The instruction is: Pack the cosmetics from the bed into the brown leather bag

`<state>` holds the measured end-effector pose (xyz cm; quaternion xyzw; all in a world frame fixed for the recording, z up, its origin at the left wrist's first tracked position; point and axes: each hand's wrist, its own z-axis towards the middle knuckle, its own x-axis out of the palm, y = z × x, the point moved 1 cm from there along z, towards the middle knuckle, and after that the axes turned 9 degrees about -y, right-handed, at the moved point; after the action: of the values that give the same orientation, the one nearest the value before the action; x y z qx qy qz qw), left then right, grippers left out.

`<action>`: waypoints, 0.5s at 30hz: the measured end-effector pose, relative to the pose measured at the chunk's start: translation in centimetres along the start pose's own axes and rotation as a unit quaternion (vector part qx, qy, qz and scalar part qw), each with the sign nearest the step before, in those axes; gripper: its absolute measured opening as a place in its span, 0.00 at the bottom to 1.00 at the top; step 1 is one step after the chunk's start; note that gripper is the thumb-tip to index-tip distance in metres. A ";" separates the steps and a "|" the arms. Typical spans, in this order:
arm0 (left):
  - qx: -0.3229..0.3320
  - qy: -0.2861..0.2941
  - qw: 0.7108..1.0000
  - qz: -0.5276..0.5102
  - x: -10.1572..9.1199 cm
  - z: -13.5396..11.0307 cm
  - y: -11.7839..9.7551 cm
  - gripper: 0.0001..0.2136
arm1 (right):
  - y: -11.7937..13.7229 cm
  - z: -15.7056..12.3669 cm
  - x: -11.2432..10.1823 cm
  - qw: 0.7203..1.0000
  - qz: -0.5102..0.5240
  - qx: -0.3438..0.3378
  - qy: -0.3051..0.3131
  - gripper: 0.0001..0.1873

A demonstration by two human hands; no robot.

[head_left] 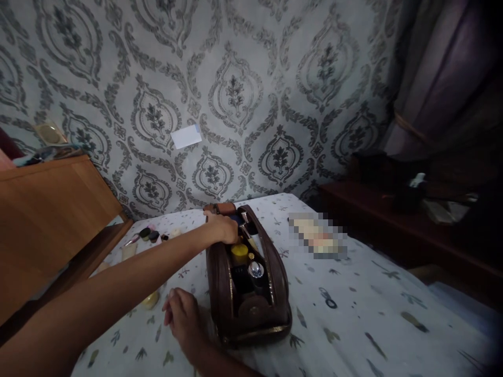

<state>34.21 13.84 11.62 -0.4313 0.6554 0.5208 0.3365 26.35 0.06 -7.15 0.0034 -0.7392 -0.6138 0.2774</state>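
Note:
A dark brown leather toiletry bag (281, 283) lies unzipped on the bed. Inside it are a yellow round-lidded container (239, 253), a bottle with a shiny silver cap (256, 269) and some dark items. My left hand (223, 227) grips the far left rim of the bag, close to a brown strap (226, 208); some of its fingers are hidden at the opening. Left of the bag's near end, my right hand (183, 318) hovers over or rests on the sheet, apart from the bag. Its fingers are loosely curled, and no object shows in them.
Several small cosmetic jars (145, 233) and tubes lie on the patterned sheet (314, 335) at the left, with a yellowish round item (150, 300) nearer. A pixelated object (317, 235) lies to the right. A wooden headboard-like panel (47, 209) stands left, a dark shelf (373, 225) right.

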 end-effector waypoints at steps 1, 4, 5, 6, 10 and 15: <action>-0.004 -0.006 1.000 -0.007 0.2 0.3 0.0 0.25 | -0.1 0.1 0.0 1.000 0.001 0.003 0.003 0.23; -0.010 -0.018 1.000 -0.019 0.9 1.1 0.1 0.26 | -0.4 0.2 0.0 1.000 0.001 0.002 0.013 0.25; -0.012 -0.020 1.000 -0.019 1.1 1.3 0.0 0.25 | -0.4 0.3 0.0 1.000 0.002 -0.001 0.016 0.26; -0.014 -0.020 1.000 -0.018 1.2 1.4 -0.1 0.24 | -0.5 0.3 0.0 1.000 0.004 -0.004 0.017 0.26; -0.025 -0.020 0.999 -0.008 1.1 1.1 -0.5 0.20 | -0.4 0.2 -0.1 1.000 0.016 -0.015 0.018 0.29; -0.024 -0.029 0.999 -0.019 1.2 1.1 -0.5 0.20 | 0.3 -0.2 -0.1 1.000 0.006 -0.018 0.012 0.31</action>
<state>34.16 14.60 10.13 -0.4361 0.6242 0.5427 0.3546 26.61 0.03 -6.90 0.0016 -0.7248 -0.6249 0.2900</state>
